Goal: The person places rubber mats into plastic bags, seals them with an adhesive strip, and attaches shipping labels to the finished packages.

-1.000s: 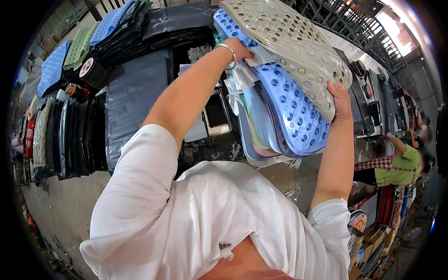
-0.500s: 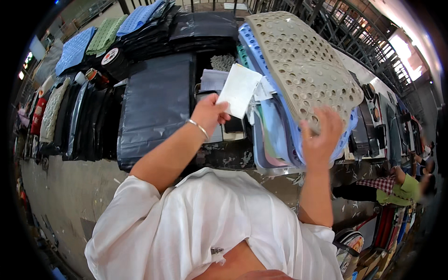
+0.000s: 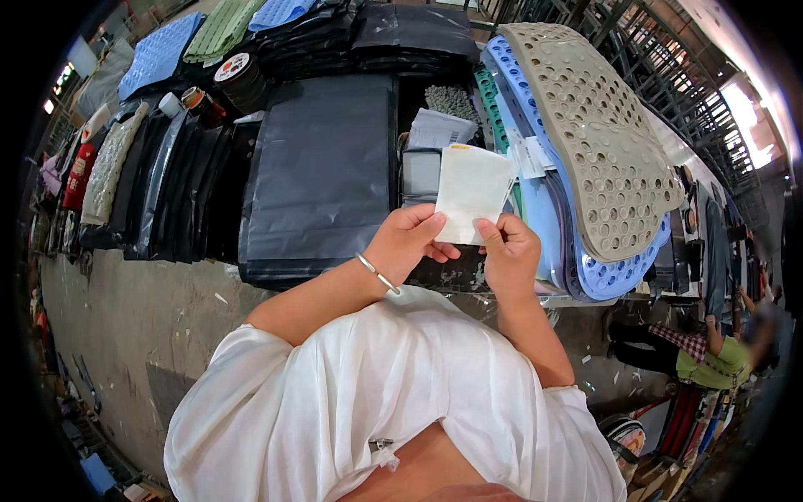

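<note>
White slip of paper (image 3: pixel 473 192) sits between both hands, held up in front of the chest, just above the wrists and in front of the dark stall goods. Its long axis runs roughly upright, tilted a little to the right at the top; lower edge is in the fingers, upper edge free. Both hands are on it, neither clearly nearer: left hand (image 3: pixel 410 243) pinches the lower left corner, thumb on the near face, fingers curled behind. Right hand (image 3: pixel 508 251) pinches the lower right edge, thumb up against the paper, other fingers folded in. Neither hand is spread; both closed in a light pinch. A thin silver bangle (image 3: pixel 378 274) rides the left wrist.

Just behind the paper: a stack of small grey packets (image 3: pixel 421 174) with another white sheet (image 3: pixel 441 130) on top. Left of that, a big flat black plastic bag (image 3: pixel 322 167). Right of the paper, a stack of perforated mats hangs on edge, grey mat (image 3: pixel 598 142) in front, blue mat (image 3: pixel 615 276) under it. Rolled mats in black wrap (image 3: pixel 142 184) line the far left. Concrete floor (image 3: pixel 125 318) below. Another person in a green top (image 3: pixel 711 364) is low at the right, well apart.
</note>
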{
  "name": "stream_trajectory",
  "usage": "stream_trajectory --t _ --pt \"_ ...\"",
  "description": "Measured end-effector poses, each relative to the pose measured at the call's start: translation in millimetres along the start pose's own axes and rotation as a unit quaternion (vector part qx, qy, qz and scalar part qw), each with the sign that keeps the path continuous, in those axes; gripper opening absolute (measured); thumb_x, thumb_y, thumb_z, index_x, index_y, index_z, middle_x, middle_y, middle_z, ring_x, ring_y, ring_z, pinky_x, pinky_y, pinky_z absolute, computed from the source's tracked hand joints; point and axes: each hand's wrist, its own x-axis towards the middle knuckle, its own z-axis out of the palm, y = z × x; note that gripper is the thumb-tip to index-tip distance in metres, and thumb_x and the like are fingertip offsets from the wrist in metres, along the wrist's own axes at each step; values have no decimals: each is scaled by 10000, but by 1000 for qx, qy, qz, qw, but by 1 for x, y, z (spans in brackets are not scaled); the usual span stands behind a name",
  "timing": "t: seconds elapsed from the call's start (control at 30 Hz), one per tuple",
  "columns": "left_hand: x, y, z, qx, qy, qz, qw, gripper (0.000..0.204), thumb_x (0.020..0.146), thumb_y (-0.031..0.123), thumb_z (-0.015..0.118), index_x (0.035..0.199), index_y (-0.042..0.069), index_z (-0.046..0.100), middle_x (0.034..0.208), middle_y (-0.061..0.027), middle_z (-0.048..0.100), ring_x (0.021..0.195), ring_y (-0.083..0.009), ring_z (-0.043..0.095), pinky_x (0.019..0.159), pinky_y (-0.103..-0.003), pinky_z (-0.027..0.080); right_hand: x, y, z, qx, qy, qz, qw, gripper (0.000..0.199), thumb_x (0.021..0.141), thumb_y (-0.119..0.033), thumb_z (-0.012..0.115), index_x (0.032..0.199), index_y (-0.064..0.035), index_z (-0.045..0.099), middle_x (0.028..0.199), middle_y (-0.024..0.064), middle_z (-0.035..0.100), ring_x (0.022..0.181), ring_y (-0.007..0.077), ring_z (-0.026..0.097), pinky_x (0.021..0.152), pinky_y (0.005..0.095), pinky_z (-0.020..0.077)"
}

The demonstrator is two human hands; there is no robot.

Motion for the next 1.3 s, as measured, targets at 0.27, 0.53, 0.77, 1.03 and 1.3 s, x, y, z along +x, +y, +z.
stream_trajectory --t 0.27,0.53,0.77,1.03,1.3 --pt "-7 11 -14 -35 17 -25 999 290 994 188 495 1131 -39 614 1018 -98 672 833 -180 674 721 -281 537 -2 -13 16 -35 39 -3 999 222 828 -116 749 716 -7 593 597 -15 538 545 47 457 492 228 358" --pt "-8 13 -24 -119 -7 -32 992 281 982 165 510 1170 -33 578 1058 -121 667 879 -210 677 742 -303 544 -5 -18 21 56 55 45 996 239 854 -142 741 710 -15 598 610 1 568 512 58 491 474 211 402" --pt "-12 19 -27 -94 -18 -37 995 283 979 162 517 1181 -27 572 1068 -121 668 873 -202 677 738 -300 546 -6 -19 25 149 25 82 985 235 874 -145 719 720 -13 600 618 7 577 518 63 500 474 220 429" --pt "-13 14 -32 -55 36 -12 998 283 989 161 494 1177 -30 586 1061 -110 671 874 -182 674 744 -290 545 -7 -49 1 -265 183 -278 905 154 717 20 654 671 -56 528 904 138 570 892 321 550 780 379 435" --pt "-11 3 -29 -91 11 -28 995 268 992 155 487 1180 -5 591 1042 -81 665 873 -153 655 755 -285 536 -10 -13 45 -172 -27 -274 946 197 844 -75 627 1021 -63 714 1478 269 280 1305 404 398 1058 441 340"
